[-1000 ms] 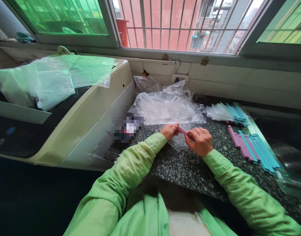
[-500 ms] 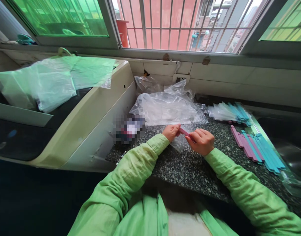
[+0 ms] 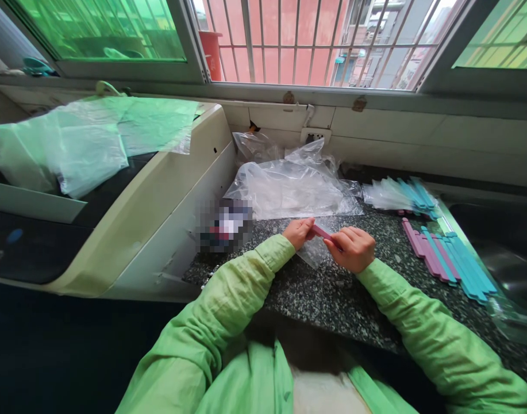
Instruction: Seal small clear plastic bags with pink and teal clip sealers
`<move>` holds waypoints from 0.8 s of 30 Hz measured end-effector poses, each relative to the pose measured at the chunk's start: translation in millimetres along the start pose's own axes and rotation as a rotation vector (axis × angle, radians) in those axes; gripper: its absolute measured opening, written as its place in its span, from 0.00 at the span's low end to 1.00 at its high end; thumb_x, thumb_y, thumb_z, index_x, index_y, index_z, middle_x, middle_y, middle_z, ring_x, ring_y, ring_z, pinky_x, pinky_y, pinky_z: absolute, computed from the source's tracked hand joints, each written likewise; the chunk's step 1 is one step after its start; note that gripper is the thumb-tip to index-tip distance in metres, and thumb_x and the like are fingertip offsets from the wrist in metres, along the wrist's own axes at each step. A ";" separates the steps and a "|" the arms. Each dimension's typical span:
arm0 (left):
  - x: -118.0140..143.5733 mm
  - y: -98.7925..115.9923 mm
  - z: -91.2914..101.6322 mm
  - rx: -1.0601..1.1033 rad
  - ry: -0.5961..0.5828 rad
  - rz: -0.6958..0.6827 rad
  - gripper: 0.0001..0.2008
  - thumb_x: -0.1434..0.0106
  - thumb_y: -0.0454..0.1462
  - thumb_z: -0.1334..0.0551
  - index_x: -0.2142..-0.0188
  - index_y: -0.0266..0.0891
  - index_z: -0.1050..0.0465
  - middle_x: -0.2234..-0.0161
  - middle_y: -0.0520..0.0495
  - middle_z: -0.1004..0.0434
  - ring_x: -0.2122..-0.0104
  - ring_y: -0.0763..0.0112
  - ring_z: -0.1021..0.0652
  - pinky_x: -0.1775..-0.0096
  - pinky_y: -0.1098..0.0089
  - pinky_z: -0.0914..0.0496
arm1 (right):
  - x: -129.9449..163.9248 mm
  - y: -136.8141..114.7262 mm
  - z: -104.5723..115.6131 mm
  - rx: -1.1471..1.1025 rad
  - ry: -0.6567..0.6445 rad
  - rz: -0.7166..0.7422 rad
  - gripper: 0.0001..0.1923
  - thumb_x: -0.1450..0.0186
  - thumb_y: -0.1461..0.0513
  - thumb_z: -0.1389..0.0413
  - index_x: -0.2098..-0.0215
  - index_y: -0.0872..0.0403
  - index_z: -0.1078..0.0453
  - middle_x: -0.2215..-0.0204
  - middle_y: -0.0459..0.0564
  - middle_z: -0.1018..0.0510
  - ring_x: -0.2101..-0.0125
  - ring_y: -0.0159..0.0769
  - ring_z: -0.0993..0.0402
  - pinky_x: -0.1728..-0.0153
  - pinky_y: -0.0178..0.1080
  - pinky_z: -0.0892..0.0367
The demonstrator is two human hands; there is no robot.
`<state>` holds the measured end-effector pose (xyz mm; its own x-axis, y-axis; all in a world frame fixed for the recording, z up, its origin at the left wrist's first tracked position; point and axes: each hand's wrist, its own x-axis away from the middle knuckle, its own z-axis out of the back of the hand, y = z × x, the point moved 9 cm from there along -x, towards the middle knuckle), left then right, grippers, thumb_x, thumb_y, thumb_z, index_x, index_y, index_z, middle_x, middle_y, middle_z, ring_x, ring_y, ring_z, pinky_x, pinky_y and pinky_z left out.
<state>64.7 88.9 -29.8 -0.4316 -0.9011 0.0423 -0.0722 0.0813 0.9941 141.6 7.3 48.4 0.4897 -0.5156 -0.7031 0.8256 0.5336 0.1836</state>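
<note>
Speckled counter (image 3: 319, 302) beneath slim mauve strip (image 3: 322, 232)

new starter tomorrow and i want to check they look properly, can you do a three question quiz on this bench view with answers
1. True or false: the left hand and right hand hold the same purple strip.
2. Which colours are in the row of loose strips to the right of the hands?
A) red and yellow
B) purple and teal
C) black and white
3. Fill in the gap: on the speckled counter, just beyond the hands, lies a crumpled heap of ____.

Key: 1. True; 2. B; 3. clear plastic
</note>
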 end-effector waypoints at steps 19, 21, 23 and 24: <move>0.5 -0.8 0.1 0.050 -0.029 0.005 0.24 0.40 0.45 0.52 0.82 0.31 0.31 0.89 0.53 0.43 0.87 0.81 0.43 0.80 0.73 0.49 | -0.6 -1.9 7.9 -0.069 0.078 0.037 0.11 0.43 0.60 0.45 0.81 0.54 0.37 0.86 0.44 0.34 0.80 0.29 0.42 0.76 0.34 0.46; -0.4 -4.4 0.6 0.061 -0.020 0.048 0.24 0.40 0.46 0.51 0.81 0.31 0.31 0.89 0.53 0.43 0.87 0.81 0.44 0.81 0.74 0.49 | -0.9 -1.7 9.1 -0.065 0.085 0.036 0.10 0.43 0.60 0.45 0.81 0.54 0.37 0.86 0.44 0.35 0.80 0.29 0.43 0.76 0.34 0.46; -0.8 -8.2 1.2 0.081 -0.006 0.096 0.24 0.41 0.48 0.51 0.81 0.31 0.32 0.89 0.53 0.43 0.88 0.82 0.44 0.82 0.74 0.50 | -1.4 -1.8 10.0 -0.061 0.088 0.036 0.10 0.43 0.60 0.45 0.81 0.54 0.36 0.86 0.44 0.35 0.80 0.29 0.43 0.76 0.34 0.46; -0.8 -9.6 1.3 0.090 -0.001 0.115 0.24 0.41 0.48 0.50 0.81 0.31 0.32 0.89 0.53 0.43 0.88 0.82 0.44 0.82 0.75 0.51 | -1.6 -1.9 10.3 -0.060 0.088 0.037 0.10 0.43 0.60 0.45 0.81 0.54 0.36 0.86 0.44 0.34 0.80 0.29 0.43 0.76 0.34 0.46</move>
<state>64.5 89.5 -39.5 -0.4428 -0.8831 0.1555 -0.1027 0.2222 0.9696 142.1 0.2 56.3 0.4906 -0.4359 -0.7546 0.7881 0.5915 0.1707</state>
